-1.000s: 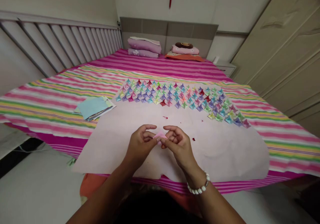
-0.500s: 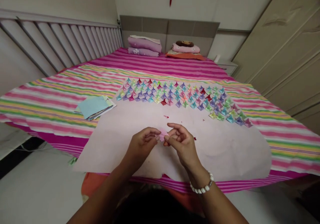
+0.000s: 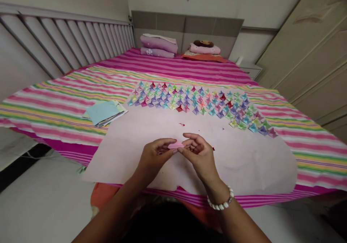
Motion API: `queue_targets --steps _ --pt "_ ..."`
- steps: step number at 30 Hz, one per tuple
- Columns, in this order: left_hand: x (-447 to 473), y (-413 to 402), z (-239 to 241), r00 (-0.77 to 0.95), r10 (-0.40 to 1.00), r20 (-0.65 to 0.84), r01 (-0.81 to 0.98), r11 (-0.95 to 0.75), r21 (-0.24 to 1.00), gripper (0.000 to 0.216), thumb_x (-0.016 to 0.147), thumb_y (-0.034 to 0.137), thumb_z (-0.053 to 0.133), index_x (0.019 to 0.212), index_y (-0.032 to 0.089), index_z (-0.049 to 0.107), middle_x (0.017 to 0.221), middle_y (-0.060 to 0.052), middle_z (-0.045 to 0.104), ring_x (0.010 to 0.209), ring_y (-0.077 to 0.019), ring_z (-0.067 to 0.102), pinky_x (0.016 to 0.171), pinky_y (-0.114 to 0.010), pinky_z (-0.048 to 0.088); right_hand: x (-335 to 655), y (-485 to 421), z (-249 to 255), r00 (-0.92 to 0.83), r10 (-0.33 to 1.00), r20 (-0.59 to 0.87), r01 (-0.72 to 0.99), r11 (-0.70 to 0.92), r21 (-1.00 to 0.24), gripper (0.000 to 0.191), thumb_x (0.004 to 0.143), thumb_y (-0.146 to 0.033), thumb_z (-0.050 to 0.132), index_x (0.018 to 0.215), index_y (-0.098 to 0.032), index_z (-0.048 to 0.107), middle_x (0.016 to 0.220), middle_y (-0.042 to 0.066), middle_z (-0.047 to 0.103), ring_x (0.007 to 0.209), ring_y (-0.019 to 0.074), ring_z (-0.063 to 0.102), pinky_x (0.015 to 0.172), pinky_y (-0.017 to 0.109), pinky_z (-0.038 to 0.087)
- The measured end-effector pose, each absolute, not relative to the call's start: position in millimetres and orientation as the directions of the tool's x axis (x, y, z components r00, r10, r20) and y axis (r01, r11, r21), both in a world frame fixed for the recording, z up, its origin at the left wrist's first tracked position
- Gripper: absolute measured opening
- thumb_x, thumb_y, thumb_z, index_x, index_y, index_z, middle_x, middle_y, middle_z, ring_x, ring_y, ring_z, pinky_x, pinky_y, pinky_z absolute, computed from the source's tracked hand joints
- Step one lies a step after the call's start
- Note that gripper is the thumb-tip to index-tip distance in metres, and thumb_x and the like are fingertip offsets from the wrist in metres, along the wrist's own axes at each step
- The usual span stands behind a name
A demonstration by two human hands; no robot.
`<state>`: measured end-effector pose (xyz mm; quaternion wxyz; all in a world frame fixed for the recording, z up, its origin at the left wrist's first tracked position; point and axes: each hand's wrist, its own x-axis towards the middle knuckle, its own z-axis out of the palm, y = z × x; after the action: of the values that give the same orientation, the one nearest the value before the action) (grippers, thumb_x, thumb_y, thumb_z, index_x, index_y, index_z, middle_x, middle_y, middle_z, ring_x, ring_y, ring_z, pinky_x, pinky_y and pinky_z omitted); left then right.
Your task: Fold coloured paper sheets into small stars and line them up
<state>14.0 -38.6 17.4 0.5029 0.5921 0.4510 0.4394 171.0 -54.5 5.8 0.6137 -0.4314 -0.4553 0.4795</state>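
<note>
My left hand (image 3: 154, 157) and my right hand (image 3: 199, 155) meet over a large pale paper sheet (image 3: 244, 163) near the bed's front edge. Both pinch a small folded pink paper piece (image 3: 175, 145) between their fingertips, the fingers curled. A white bead bracelet (image 3: 221, 201) circles my right wrist. Beyond the hands, several rows of small folded paper shapes (image 3: 195, 100) in many colours lie on the far part of the sheet.
A stack of coloured paper squares (image 3: 104, 112), light blue on top, lies to the left on the striped bedcover (image 3: 54, 102). Tiny red scraps (image 3: 181, 124) dot the sheet. Pillows (image 3: 158, 45) rest by the headboard; a slatted rail (image 3: 67, 37) runs along the left, wardrobe doors (image 3: 311, 44) stand right.
The pink piece has turned flatter between my fingertips as the fingers shifted on it. The view has tilted slightly; the hands stay in the same spot.
</note>
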Motion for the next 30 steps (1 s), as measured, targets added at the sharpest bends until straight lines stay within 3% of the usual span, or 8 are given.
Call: queue_targets --steps 5,16,23,30 --pt "14.7 -40.5 21.3 0.192 0.967 0.166 0.148 -0.196 0.969 0.02 0.073 0.027 0.074 0.091 0.021 0.074 0.093 -0.005 0.071 0.084 -0.0173 0.067 0.074 -0.026 0.054 170.8 -54.3 9.1 0.128 0.975 0.183 -0.135 0.2 -0.97 0.04 0.065 -0.025 0.081 0.099 -0.021 0.061 0.073 0.0 0.067 0.063 0.0126 0.058 0.062 0.027 0.047" --pt "11.9 -37.1 15.3 0.209 0.95 0.232 0.183 -0.271 0.945 0.011 0.077 0.028 0.07 0.085 0.021 0.073 0.09 -0.004 0.061 0.08 -0.0148 0.06 0.067 -0.024 0.048 171.5 -52.0 9.8 0.099 0.979 0.179 -0.085 0.188 -0.979 0.034 0.065 -0.028 0.081 0.093 -0.02 0.065 0.074 0.002 0.069 0.067 0.0151 0.062 0.066 0.03 0.05" --pt "11.0 -35.4 19.6 0.265 0.928 0.261 0.256 -0.329 0.909 0.006 0.081 0.024 0.063 0.083 0.02 0.068 0.091 -0.004 0.062 0.078 -0.0141 0.057 0.067 -0.024 0.045 176.8 -49.8 10.8 -0.018 0.951 0.309 0.123 0.309 -0.943 0.016 0.077 -0.03 0.072 0.092 -0.023 0.073 0.082 0.003 0.064 0.069 0.0141 0.057 0.066 0.029 0.048" --pt "8.9 -34.1 17.5 0.287 0.95 0.119 0.307 -0.209 0.928 0.013 0.082 0.031 0.063 0.083 0.019 0.065 0.083 -0.003 0.066 0.075 -0.0153 0.059 0.067 -0.025 0.045 178.2 -50.4 15.4 -0.124 0.916 0.382 0.218 0.401 -0.89 0.013 0.085 -0.032 0.064 0.091 -0.025 0.073 0.084 0.004 0.061 0.074 0.0158 0.055 0.067 0.03 0.045"
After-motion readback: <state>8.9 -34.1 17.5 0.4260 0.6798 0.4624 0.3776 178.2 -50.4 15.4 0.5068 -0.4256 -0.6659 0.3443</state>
